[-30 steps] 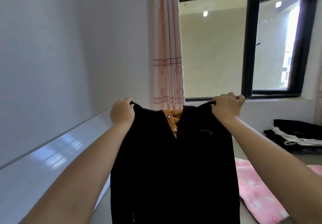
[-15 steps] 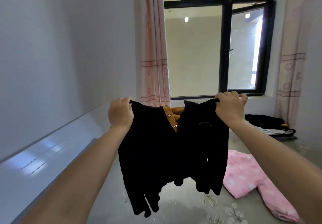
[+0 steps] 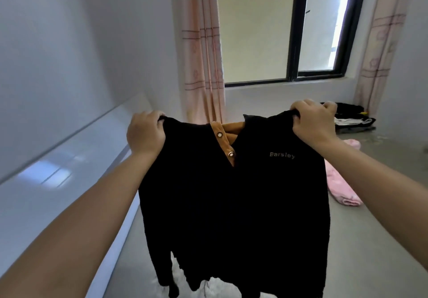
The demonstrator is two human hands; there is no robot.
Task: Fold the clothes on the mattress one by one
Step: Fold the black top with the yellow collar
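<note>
Item: black long-sleeved top (image 3: 231, 193), tan button placket (image 3: 223, 139) at the neck, pale lettering on one chest panel. Held in the air above the grey mattress (image 3: 382, 239), front turned toward the camera, body and sleeves hanging free below; the hem is seen close to the mattress surface, but contact cannot be told.

Grip: one shoulder seam is gripped by the left hand (image 3: 146, 133), fingers curled over the top edge. The other shoulder is gripped in the same way by the right hand (image 3: 312, 121). The garment is spread between the two hands, with some slack at the open neck.

Handling, as judged: soft, limp knit; light enough to be carried by two shoulder grips; no stiffness, so any unsupported part is expected to droop and crease. Not slippery, not fragile; the buttons are the only hard parts. The shoulder seams are judged the best holds for laying it flat; sleeves are best taken at the cuffs afterwards.

Also listed: pink garment (image 3: 342, 188) lying on the mattress to the right; a dark and white clothes pile (image 3: 352, 119) near the far corner; window (image 3: 294, 26); pink curtains (image 3: 201, 42).
</note>
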